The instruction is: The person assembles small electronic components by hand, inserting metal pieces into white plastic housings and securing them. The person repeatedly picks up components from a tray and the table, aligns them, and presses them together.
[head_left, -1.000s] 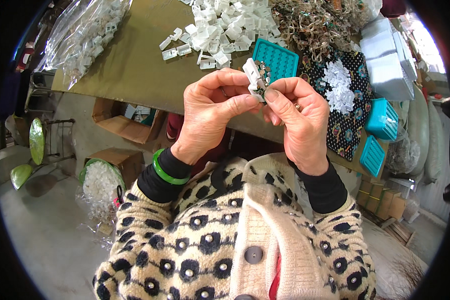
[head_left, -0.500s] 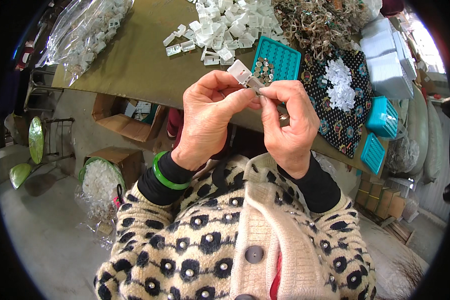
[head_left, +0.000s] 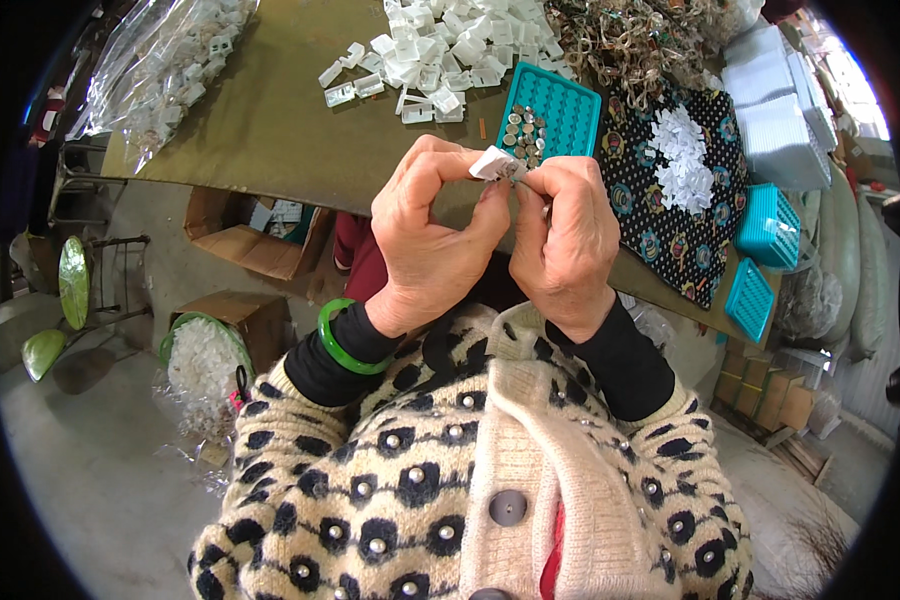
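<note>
A small white plastic case (head_left: 493,163) is pinched in the fingers of my left hand (head_left: 425,230), just in front of the table's near edge. My right hand (head_left: 570,235) is closed at the case's right edge, thumb and forefinger pressed together. Whatever lies between those right fingertips is hidden. Just beyond both hands lies a teal pitted tray (head_left: 567,115), with several silver button cells (head_left: 523,135) gathered at its left side. Farther off, a heap of similar white plastic cases (head_left: 440,50) covers the table.
Tangled wired parts (head_left: 645,45) lie at the back right. White slips (head_left: 682,160) rest on a dark patterned cloth (head_left: 635,190). Teal trays (head_left: 765,228) and white trays (head_left: 778,110) are stacked rightward. A clear bag (head_left: 170,75) is far left; a cardboard box (head_left: 240,245) sits below the table.
The white case has tipped from showing its broad flat face to a more edge-on angle, and sits slightly lower. My right hand has shifted a little left, toward the left hand.
</note>
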Available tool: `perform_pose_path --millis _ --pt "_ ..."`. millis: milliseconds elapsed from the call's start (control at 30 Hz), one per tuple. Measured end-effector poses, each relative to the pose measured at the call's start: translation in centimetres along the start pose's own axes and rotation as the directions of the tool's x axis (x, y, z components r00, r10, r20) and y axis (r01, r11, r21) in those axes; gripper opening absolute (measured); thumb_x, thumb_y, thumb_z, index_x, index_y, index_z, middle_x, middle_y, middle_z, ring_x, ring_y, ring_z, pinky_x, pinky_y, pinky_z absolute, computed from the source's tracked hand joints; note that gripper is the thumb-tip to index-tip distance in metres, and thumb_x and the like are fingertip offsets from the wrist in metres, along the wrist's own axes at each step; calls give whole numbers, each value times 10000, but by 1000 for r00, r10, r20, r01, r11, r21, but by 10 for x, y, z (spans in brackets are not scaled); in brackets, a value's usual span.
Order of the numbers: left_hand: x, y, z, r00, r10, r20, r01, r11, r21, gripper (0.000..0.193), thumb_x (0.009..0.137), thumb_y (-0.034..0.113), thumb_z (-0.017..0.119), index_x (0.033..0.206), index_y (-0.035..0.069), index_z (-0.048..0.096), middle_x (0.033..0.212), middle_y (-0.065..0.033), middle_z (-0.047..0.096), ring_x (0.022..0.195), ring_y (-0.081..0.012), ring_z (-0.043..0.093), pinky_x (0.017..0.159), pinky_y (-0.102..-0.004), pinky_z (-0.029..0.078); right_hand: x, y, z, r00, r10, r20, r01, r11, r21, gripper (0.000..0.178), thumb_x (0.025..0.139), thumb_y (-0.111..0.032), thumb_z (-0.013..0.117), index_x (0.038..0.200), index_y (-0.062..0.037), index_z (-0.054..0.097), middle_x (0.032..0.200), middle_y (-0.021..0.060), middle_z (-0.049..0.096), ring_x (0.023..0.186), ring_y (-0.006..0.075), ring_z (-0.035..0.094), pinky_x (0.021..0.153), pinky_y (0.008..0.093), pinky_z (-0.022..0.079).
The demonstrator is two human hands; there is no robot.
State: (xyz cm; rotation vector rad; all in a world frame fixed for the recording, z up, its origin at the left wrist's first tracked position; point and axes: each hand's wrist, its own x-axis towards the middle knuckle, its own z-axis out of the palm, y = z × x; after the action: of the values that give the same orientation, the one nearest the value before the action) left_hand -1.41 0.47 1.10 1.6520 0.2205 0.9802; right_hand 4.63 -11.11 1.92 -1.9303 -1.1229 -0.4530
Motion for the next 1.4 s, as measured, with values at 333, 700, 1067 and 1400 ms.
perform_pose_path --millis 333,700,1067,1400 --pt "11 6 -19 537 -715 449 758 174 -629 389 820 19 637 1199 -24 557 886 -76 653 714 -152 598 714 -291 504 0 -3 -2 909 381 171 -416 859 297 64 901 3 591 865 -23 546 672 72 559 497 189 486 483 316 400" --pt "1 33 -9 832 -505 230 549 692 -469 392 865 -79 593 1249 -63 517 914 -105 650 650 -142 615 583 -259 518 3 6 -20 402 435 806 -801 -258 539 101 961 -124 585 935 -26 579 800 61 634 578 88 511 530 232 431" --pt "-5 21 -29 597 -669 443 786 376 -491 170 902 20 635 1058 -39 603 964 -141 685 823 -238 709 720 -359 612 32 64 -4 988 136 77 -137 990 15 13 862 -30 620 870 -20 620 811 117 604 748 304 607 650 396 487" --pt "-1 13 -32 492 -757 430 853 321 -411 144 871 -16 622 1014 -3 612 848 -63 637 671 -134 601 547 -281 532 38 94 19 955 78 288 -26 983 -180 56 809 -66 655 801 -32 612 816 122 580 789 311 613 686 399 506"
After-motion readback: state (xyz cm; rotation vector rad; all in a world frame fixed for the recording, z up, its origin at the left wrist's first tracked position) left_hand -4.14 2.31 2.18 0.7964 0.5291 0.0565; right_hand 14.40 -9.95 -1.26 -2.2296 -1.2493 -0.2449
